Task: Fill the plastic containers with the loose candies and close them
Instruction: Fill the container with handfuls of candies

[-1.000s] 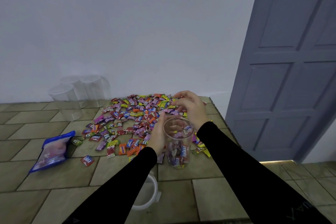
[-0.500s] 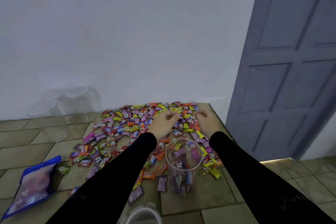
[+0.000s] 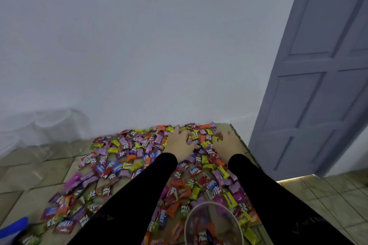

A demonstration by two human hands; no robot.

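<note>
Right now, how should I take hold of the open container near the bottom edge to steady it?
Wrap a hand round the side wall of the open container, just below its rim, coming from the left. It stands upright with no lid, candies inside, and loose candies crowd its far side.

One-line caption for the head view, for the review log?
Both hands, left and right, scoop wrapped candies at the pile's far edge; an open, partly filled container stands nearer the camera.

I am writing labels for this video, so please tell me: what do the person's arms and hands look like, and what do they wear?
Both arms are covered by long, close-fitting black sleeves that end at the wrists. Faint, darker lettering shows on both sleeves lower down; it is too dim to read. The left hand and right hand are bare: no gloves, and no rings or watch can be seen.
</note>
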